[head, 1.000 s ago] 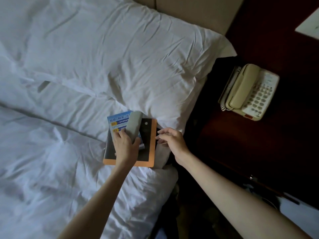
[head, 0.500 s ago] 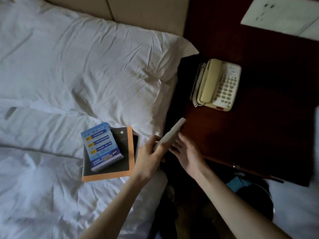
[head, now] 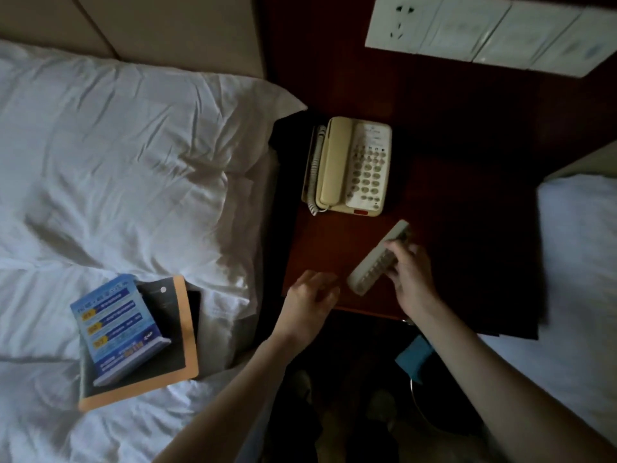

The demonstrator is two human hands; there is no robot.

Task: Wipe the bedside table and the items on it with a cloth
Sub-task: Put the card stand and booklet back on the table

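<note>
While our right hand (head: 409, 274) closes its fingers around the grey remote control (head: 379, 259), the remote lies slanted over the front part of the dark red bedside table (head: 320, 242), with its buttons facing up and its far end pointing toward the telephone. We cannot tell whether the remote touches the wood or is held just above it. Our left hand (head: 309, 304) is at the front left corner of the table, just beside the near end of the remote but apart from it; its fingers are loosely curled and hold nothing.

Behind the remote, the cream telephone (head: 350, 167) stands on the table with its handset in the cradle and the coiled cord along its left side. On the wall above we see a row of white socket plates (head: 480, 31).

To the left is the bed with a white pillow (head: 133, 152). On the sheet lies an orange-edged folder (head: 182, 332), and a blue leaflet stand (head: 117, 325) lies on top of it. To the right, a second white bed (head: 581, 259) is near the table.
</note>
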